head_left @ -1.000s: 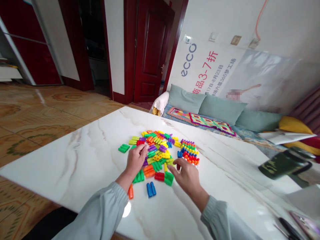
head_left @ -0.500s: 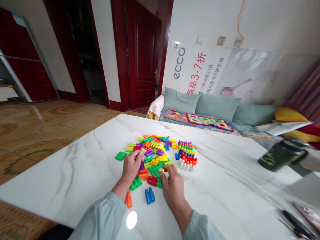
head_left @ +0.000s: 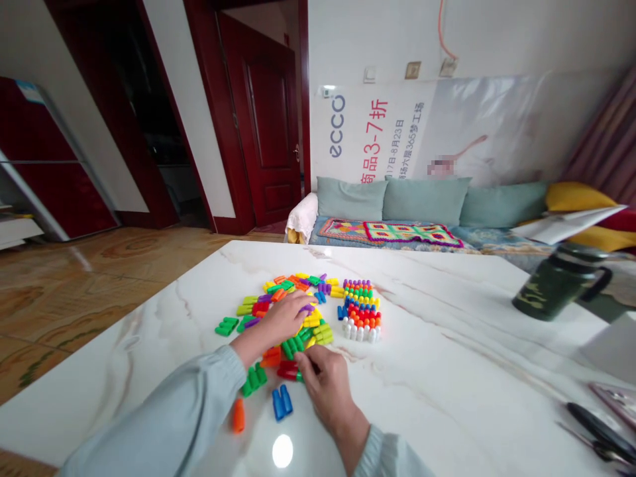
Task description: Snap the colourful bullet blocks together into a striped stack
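A heap of colourful plastic bullet-shaped building blocks lies on the white marble-patterned table. My left hand reaches across the heap from the left, palm down, fingers stretched over yellow and purple blocks; its fingertips partly hide them. My right hand is at the near right side of the heap with its fingers curled in. Its thumb is beside a red block with a green end. Whatever its fingers hold is hidden. Nearer me lie a joined pair of blue blocks and a single orange block.
Right of the heap stands an assembled stack of blocks in coloured rows. A dark green lidded mug is farther right. A phone and a black-handled tool lie near the right edge. Behind the table is a sofa with cushions.
My left hand has moved right, from the heap's left side to over its middle, and its fingers have straightened. My right hand has drawn slightly nearer me and curled its fingers. The view has shifted.
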The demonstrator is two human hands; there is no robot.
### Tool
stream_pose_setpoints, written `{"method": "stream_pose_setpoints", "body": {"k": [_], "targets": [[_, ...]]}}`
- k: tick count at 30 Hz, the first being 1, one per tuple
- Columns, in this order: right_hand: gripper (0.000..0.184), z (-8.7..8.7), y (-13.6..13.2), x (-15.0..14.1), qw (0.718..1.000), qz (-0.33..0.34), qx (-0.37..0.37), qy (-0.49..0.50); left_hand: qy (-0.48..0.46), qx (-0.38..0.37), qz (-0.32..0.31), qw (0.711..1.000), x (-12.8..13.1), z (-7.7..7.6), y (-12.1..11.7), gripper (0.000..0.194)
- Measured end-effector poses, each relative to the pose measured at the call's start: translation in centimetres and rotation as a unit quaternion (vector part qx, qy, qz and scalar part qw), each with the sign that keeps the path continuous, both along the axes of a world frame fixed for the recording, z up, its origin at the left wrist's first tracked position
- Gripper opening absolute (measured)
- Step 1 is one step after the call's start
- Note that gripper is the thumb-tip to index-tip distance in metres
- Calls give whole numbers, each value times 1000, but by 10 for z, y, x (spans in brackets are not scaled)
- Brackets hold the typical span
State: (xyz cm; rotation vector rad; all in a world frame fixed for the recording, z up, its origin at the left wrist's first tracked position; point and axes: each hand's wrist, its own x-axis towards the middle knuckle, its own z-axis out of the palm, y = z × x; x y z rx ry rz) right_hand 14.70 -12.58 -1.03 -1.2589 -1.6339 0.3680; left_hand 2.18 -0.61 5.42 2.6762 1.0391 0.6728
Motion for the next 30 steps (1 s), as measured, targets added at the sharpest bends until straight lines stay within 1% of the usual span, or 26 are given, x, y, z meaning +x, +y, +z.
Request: {"method": "stream_pose_setpoints", "body": {"k": [2, 5, 7, 10, 16, 18, 21, 24, 26, 27, 28, 30], "targets": [[38, 0, 2, 3, 1000, -6, 2, 12, 74, 8, -42, 996, 25, -1, 10, 54], [39, 1, 3, 6, 999, -24, 11, 23, 139, 18, -60, 988, 50, -6, 22, 67], [39, 3, 3, 7, 999, -28, 18, 18, 157, 25, -68, 985, 58, -9, 29, 68], [39, 7, 2, 6, 999, -26, 16, 10, 175, 31, -80, 981, 63, -9, 34, 66], [39, 8, 2, 4, 1000, -24, 6, 11, 203, 31, -115, 972, 66, -6, 36, 68], [38, 8, 3, 4, 1000, -23, 7, 12, 215, 33, -117, 969, 64, -6, 36, 70], [39, 9, 3, 4, 1000, -22, 12, 15, 232, 43, -109, 966, 58, -7, 34, 72], [40, 10, 3, 5, 1000, -21, 13, 17, 249, 52, -84, 963, 48, -5, 35, 66], [41, 10, 4, 6, 1000, -18, 10, 20, 250, 63, -56, 965, 42, 3, 35, 59], [41, 10, 4, 7, 1000, -19, 8, 23, 240, 70, -38, 967, 38, 9, 34, 56], [41, 9, 4, 8, 999, -23, 5, 27, 219, 76, -19, 973, 35, 17, 31, 53], [42, 6, 6, 9, 998, -41, -1, 44, 132, 84, 18, 987, 25, 34, 20, 48]]}}
